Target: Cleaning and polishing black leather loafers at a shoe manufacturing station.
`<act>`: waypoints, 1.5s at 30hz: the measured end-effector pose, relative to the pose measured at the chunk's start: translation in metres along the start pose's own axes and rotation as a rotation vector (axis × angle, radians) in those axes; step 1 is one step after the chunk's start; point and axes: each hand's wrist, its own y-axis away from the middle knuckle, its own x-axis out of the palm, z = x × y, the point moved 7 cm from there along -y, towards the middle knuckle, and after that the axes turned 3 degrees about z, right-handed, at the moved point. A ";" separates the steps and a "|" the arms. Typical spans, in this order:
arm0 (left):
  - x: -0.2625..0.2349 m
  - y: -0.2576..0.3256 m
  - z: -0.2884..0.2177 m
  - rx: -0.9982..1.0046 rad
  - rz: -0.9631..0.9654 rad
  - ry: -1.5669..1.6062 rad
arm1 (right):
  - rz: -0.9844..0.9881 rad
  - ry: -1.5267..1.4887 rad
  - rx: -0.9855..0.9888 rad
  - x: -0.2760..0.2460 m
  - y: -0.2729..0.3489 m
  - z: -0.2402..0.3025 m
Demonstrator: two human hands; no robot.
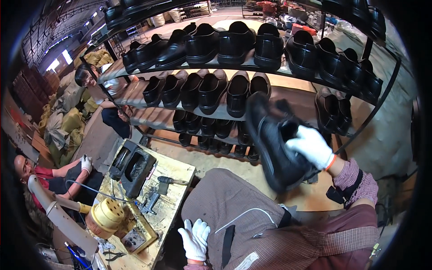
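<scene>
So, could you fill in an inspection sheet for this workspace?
Surface: wooden tabletop, stained dark in places.
Job's things: black shoe, blurred, in the right hand; more shoes on the rack.
Clutter: black open-topped box, brush, pliers and other tools on the tabletop.
Hands: both white-gloved; right grips the shoe; left hand, open above the brown apron, holds nothing visible.
Cables: thin cable runs over the tabletop; its ends can't be traced.
Surroundings: stuffed sacks; one person beside the rack, another left of the table.
</scene>
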 end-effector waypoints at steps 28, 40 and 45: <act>0.086 0.110 -0.068 0.154 0.175 -0.113 | -0.130 0.738 -0.230 0.072 -0.226 0.009; 0.079 0.092 -0.041 0.046 0.168 -0.130 | 0.058 -0.535 -0.253 0.098 0.018 0.097; 0.046 0.093 -0.006 0.076 0.086 0.086 | 0.547 -0.329 -1.003 0.153 0.063 0.148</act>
